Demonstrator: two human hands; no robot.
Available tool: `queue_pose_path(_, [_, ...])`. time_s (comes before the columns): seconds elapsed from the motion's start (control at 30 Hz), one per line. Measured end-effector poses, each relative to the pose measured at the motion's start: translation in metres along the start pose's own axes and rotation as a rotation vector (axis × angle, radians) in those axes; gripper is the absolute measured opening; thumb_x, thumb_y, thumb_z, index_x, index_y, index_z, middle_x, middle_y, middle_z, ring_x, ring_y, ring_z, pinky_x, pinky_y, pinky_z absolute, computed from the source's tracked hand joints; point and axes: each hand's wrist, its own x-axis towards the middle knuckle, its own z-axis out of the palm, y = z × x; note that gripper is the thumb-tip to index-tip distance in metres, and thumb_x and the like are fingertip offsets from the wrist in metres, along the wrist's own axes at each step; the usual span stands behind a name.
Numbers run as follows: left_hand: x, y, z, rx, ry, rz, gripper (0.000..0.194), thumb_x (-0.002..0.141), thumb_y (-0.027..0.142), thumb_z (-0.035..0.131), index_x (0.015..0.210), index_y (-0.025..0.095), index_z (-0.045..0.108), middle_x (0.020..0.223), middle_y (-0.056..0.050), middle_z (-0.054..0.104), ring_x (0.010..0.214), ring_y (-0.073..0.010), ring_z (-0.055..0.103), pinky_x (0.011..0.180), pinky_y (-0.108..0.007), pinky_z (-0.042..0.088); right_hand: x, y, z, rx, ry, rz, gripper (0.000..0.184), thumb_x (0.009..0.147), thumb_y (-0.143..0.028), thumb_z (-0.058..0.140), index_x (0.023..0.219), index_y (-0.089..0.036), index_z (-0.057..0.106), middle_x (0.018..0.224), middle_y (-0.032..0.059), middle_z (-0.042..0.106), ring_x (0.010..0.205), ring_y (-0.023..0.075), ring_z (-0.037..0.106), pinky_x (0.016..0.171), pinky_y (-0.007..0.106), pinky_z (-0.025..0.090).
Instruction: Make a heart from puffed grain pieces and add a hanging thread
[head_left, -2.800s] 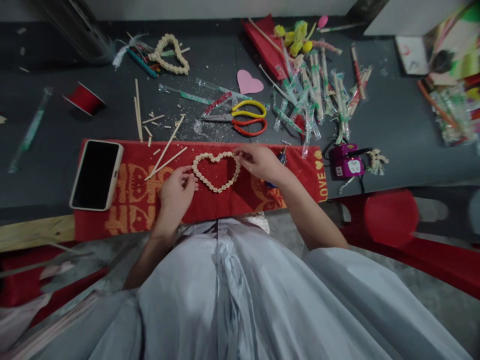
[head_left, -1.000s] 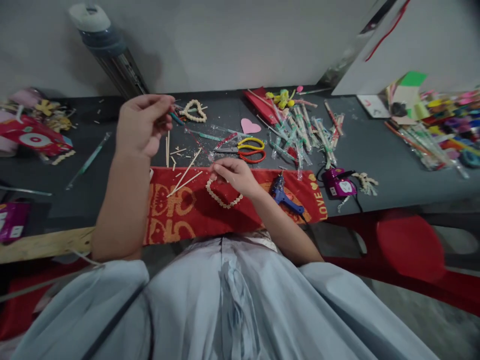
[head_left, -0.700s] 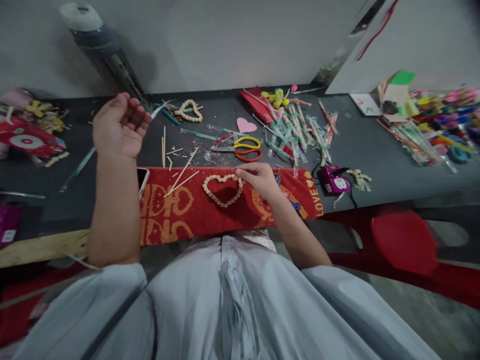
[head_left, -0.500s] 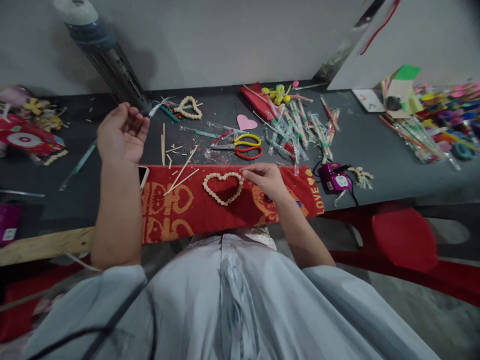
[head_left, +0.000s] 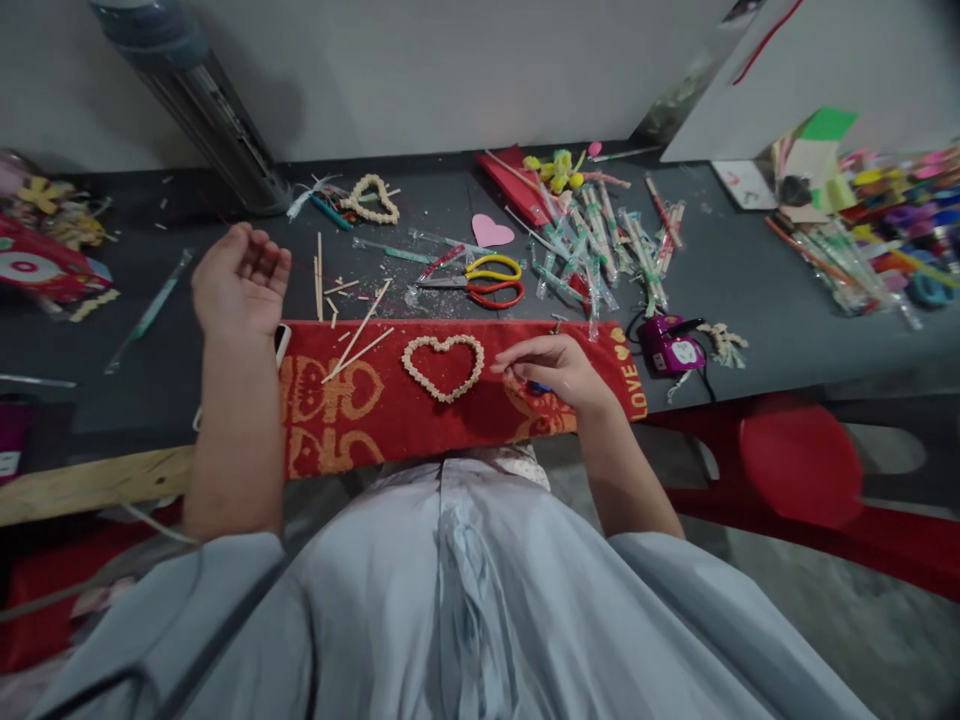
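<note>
A heart-shaped ring of small pale pieces [head_left: 444, 368] lies flat on a red cloth [head_left: 420, 435] with yellow patterns. Just right of the heart, apart from it, is my right hand [head_left: 555, 368], its fingers stretched out and nothing visible in them. My left hand [head_left: 244, 280] is raised at the left, palm turned up, fingers curled in; what they hold, if anything, I cannot make out. Faint red lines like thread show near it. Thin pale sticks [head_left: 358, 340] lie between the left hand and the heart. Scissors [head_left: 491, 282] with yellow and red handles rest beyond the cloth.
Behind are a second pale heart [head_left: 373, 200], a pink paper heart [head_left: 492, 231] and several wrapped sticks [head_left: 592, 240]. A tall dark bottle [head_left: 202, 110] stands back left. A purple device [head_left: 671, 345] sits right of the cloth; a red stool [head_left: 799, 460] is beyond the table edge.
My right hand has let go of the heart's right edge and drawn back slightly to the right. My left hand stays raised with curled fingers. The view has shifted a little.
</note>
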Motion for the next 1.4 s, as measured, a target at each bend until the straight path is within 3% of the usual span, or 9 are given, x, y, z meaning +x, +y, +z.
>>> queue_pose_path(0.13, [-0.004,-0.002,0.003,0.025,0.012,-0.005,0.005,0.102,0.018,0.058,0.101,0.022,0.059,0.083,0.010,0.071,0.086,-0.0043,0.064,0.103,-0.025,0.058,-0.003,-0.004,0.003,0.023,-0.046,-0.014,0.015,0.074,-0.031,0.091,0.087,-0.024,0.089,0.090,0.0068,0.087,0.073,0.0179,0.080,0.070,0.028,0.064])
queue_pose_path(0.27, [-0.018,-0.009,0.007,0.121,-0.022,0.015,0.009,0.099,0.015,0.069,0.094,0.020,0.062,0.068,0.010,0.066,0.067,-0.0071,0.061,0.085,-0.029,0.062,-0.002,-0.003,0.007,0.020,0.028,-0.041,0.025,0.073,-0.045,0.095,0.084,-0.023,0.089,0.085,0.0081,0.086,0.068,0.0183,0.077,0.066,0.030,0.064])
queue_pose_path(0.4, [-0.051,-0.023,0.010,0.217,-0.115,0.036,0.014,0.093,0.010,0.074,0.082,0.016,0.069,0.060,0.006,0.066,0.054,-0.0080,0.060,0.062,-0.025,0.055,0.001,-0.002,0.011,-0.052,0.094,-0.153,0.031,0.076,-0.054,0.093,0.084,-0.024,0.090,0.080,0.0059,0.080,0.070,0.0154,0.071,0.069,0.029,0.061])
queue_pose_path(0.53, [-0.095,-0.044,0.012,0.239,-0.256,0.055,0.023,0.077,0.031,0.091,0.079,0.016,0.074,0.062,0.002,0.071,0.053,-0.0101,0.064,0.059,-0.024,0.058,0.006,-0.003,0.028,-0.073,0.102,-0.268,0.023,0.077,-0.051,0.094,0.086,-0.030,0.090,0.091,0.0048,0.076,0.090,0.0161,0.070,0.083,0.031,0.059])
queue_pose_path(0.67, [-0.138,-0.059,0.015,0.294,-0.344,0.001,0.025,0.071,0.036,0.091,0.075,0.018,0.074,0.062,0.000,0.073,0.057,-0.0148,0.070,0.061,-0.026,0.063,0.014,0.001,0.059,0.074,0.154,-0.143,0.030,0.076,-0.053,0.093,0.089,-0.026,0.090,0.086,0.0042,0.079,0.080,0.0157,0.069,0.080,0.032,0.058])
queue_pose_path(0.83, [-0.172,-0.060,0.015,0.372,-0.466,0.000,0.022,0.074,0.037,0.084,0.080,0.018,0.077,0.062,-0.002,0.073,0.057,-0.0160,0.071,0.062,-0.025,0.064,0.023,0.005,0.086,0.213,0.241,-0.015,0.040,0.066,-0.049,0.096,0.094,-0.022,0.089,0.098,0.0048,0.084,0.077,0.0131,0.068,0.071,0.026,0.056])
queue_pose_path(1.0, [-0.184,-0.059,0.008,0.554,-0.536,0.063,0.025,0.080,0.042,0.079,0.085,0.017,0.077,0.068,-0.004,0.077,0.064,-0.0190,0.077,0.065,-0.026,0.065,0.025,0.004,0.089,0.296,0.224,0.016,0.031,0.065,-0.042,0.097,0.088,-0.023,0.088,0.101,0.0032,0.083,0.080,0.0119,0.069,0.071,0.024,0.055])
queue_pose_path(1.4, [-0.185,-0.064,-0.001,0.928,-0.612,0.316,0.025,0.089,0.041,0.067,0.096,0.023,0.083,0.081,-0.003,0.083,0.078,-0.0219,0.081,0.076,-0.030,0.060,0.025,0.008,0.091,0.341,0.197,0.087,0.045,0.059,-0.056,0.099,0.082,-0.020,0.083,0.071,-0.0022,0.072,0.061,0.0089,0.058,0.063,0.025,0.050])
